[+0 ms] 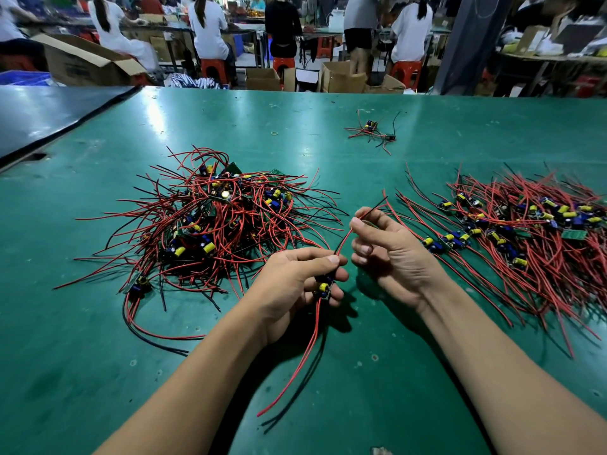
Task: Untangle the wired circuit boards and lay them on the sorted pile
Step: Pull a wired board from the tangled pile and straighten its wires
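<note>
Head view: the left hand (295, 277) grips one small circuit board (323, 287) above the green tabletop (328, 126), while the right hand (387, 251) pinches its upper red and black leads (361, 221). The board looks light and the wires limp, so hold the board's edges. The tangled heap (210, 221) lies left, the sorted pile (525, 231) right.

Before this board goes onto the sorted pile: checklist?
1. Board secured: left hand grips the circuit board. Ok.
2. Upper leads controlled: right hand pinches the upper leads. Ok.
3. Clear of the tangled pile: the lower leads hang toward the near table edge, apart from the pile. Looks ok.
4. Upper leads straight: they bend between the hands. Not ok.
5. Sorted pile lies right of the right hand. Ok.
6. Solder joints intact: hidden by fingers. Cannot tell.
</note>
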Action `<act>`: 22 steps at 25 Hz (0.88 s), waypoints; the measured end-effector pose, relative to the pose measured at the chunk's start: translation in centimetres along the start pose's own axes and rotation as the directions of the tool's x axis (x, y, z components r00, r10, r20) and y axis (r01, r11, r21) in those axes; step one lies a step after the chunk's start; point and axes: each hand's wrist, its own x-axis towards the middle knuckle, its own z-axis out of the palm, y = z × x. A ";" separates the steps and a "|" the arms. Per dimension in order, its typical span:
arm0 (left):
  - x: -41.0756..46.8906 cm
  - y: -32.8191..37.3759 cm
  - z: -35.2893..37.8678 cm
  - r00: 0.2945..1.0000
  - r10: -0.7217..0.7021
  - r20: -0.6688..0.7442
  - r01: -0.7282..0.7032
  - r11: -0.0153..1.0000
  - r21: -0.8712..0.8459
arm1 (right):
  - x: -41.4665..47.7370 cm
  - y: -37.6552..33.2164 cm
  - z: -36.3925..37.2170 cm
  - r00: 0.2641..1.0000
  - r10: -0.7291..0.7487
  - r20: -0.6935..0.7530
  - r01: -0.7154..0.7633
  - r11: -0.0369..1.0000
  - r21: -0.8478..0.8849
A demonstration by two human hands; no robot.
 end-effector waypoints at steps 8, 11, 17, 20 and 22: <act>-0.3 -0.4 0.7 0.997 0.061 -0.050 -0.057 0.995 0.077 | 0.0 0.7 -0.3 0.908 -0.419 -0.026 0.312 0.715 -0.626; -0.3 -0.6 0.8 0.995 0.060 -0.074 -0.054 0.995 0.082 | -0.2 0.4 -0.1 0.951 -0.295 -0.096 0.204 0.827 -0.523; -0.4 -0.4 0.9 0.995 0.046 -0.091 -0.038 0.995 0.087 | -0.2 -0.6 -0.5 0.989 0.032 -0.141 -0.078 0.941 -0.330; -0.5 -0.4 0.8 0.996 0.039 -0.075 -0.031 0.994 0.105 | -0.3 -0.7 -1.1 0.996 0.029 -0.086 -0.064 0.896 -0.439; -0.6 -0.4 0.9 0.997 0.042 -0.070 -0.033 0.992 0.119 | -0.3 -0.8 -1.3 0.999 -0.010 -0.044 -0.016 0.821 -0.571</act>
